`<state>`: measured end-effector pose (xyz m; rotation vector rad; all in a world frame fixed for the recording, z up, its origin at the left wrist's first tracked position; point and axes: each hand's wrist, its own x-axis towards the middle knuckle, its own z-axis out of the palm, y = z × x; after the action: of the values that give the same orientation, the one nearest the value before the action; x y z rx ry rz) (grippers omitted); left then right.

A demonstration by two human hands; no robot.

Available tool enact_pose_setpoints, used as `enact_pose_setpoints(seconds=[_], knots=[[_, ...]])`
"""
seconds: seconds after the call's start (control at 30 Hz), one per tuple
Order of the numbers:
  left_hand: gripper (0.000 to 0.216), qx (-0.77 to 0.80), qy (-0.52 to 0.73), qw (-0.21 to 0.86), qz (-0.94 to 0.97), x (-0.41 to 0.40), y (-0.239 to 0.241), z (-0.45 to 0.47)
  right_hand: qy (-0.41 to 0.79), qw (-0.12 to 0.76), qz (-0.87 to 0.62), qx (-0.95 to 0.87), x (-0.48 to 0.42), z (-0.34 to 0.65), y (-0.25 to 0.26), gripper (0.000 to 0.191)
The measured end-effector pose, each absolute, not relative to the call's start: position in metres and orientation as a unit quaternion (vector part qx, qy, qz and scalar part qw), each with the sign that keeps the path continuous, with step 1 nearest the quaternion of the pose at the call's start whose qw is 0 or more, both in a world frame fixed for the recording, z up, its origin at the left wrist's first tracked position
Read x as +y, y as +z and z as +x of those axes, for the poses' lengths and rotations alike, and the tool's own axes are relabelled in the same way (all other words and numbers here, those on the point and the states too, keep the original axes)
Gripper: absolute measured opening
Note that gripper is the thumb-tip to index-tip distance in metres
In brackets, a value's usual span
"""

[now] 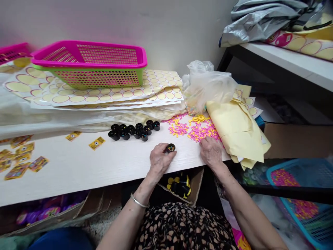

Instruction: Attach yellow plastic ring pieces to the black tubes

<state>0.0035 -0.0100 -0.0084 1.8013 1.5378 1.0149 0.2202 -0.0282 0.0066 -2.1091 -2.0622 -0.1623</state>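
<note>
On the white tabletop my left hand is closed around a small black cup with a few coloured bits inside. My right hand rests at the near edge of a spread of tiny pink and yellow pieces. Its fingers are drawn together at the pieces, and whatever they pinch is hidden. Several more black cups stand in a cluster farther left, some with coloured bits visible in them. A few yellow ring-like parts lie at the back of the pink and yellow pieces.
A pink and green basket sits on sticker sheets at the back. Small printed cards lie leftward. Folded yellow paper and a plastic bag border the right. Below the edge is a cardboard box with black-and-yellow parts.
</note>
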Motion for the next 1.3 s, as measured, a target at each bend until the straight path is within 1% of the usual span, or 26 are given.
enact_pose_setpoints(seconds=[0.07, 0.2, 0.27, 0.37, 0.43, 0.53, 0.6, 0.67, 0.73, 0.93, 1.0, 1.07, 1.13, 1.23, 1.3], knots=[[0.022, 0.563, 0.382, 0.271, 0.681, -0.012, -0.01, 0.005, -0.01, 0.096, -0.692, -0.715, -0.03, 0.213, 0.011, 0.021], [0.021, 0.555, 0.382, 0.271, 0.687, -0.013, -0.013, 0.004, 0.152, 0.083, -0.631, -0.756, -0.031, 0.192, 0.019, 0.02], [0.021, 0.556, 0.381, 0.271, 0.687, -0.013, -0.014, 0.003, 0.187, 0.078, -0.632, -0.748, -0.028, 0.184, 0.022, 0.021], [0.024, 0.555, 0.386, 0.266, 0.687, -0.012, -0.015, 0.004, 0.219, 0.089, -0.673, -0.701, -0.019, 0.18, 0.026, 0.022], [0.025, 0.552, 0.388, 0.262, 0.69, -0.012, -0.016, 0.004, 0.229, 0.075, -0.69, -0.683, -0.013, 0.179, 0.028, 0.022], [0.024, 0.55, 0.387, 0.259, 0.693, -0.012, -0.016, 0.005, 0.186, 0.019, -0.692, -0.698, -0.007, 0.176, 0.03, 0.022], [0.024, 0.554, 0.384, 0.256, 0.693, -0.013, -0.014, 0.005, 0.162, 0.002, -0.702, -0.694, -0.004, 0.174, 0.03, 0.02], [0.023, 0.559, 0.378, 0.253, 0.694, -0.013, -0.013, 0.005, 0.167, 0.025, -0.72, -0.673, -0.003, 0.174, 0.028, 0.017], [0.022, 0.562, 0.372, 0.252, 0.694, -0.013, -0.012, 0.005, 0.188, 0.069, -0.728, -0.656, -0.002, 0.177, 0.023, 0.014], [0.022, 0.568, 0.363, 0.247, 0.696, -0.013, -0.01, 0.006, 0.226, 0.189, -0.68, -0.671, -0.014, 0.188, 0.011, 0.019], [0.022, 0.569, 0.361, 0.244, 0.697, -0.014, -0.01, 0.006, 0.202, 0.202, -0.666, -0.689, -0.019, 0.188, 0.007, 0.015], [0.022, 0.571, 0.357, 0.244, 0.698, -0.014, -0.01, 0.006, 0.158, 0.195, -0.659, -0.709, -0.023, 0.185, 0.005, 0.013], [0.027, 0.576, 0.356, 0.245, 0.694, -0.014, -0.01, 0.006, 0.124, 0.197, -0.654, -0.72, -0.025, 0.181, 0.003, 0.014], [0.03, 0.574, 0.35, 0.246, 0.699, -0.014, -0.009, 0.006, 0.115, 0.271, -0.617, -0.73, -0.024, 0.172, 0.008, 0.015], [0.025, 0.566, 0.342, 0.243, 0.709, -0.015, -0.008, 0.006, 0.122, 0.322, -0.572, -0.745, -0.021, 0.165, 0.015, 0.015]])
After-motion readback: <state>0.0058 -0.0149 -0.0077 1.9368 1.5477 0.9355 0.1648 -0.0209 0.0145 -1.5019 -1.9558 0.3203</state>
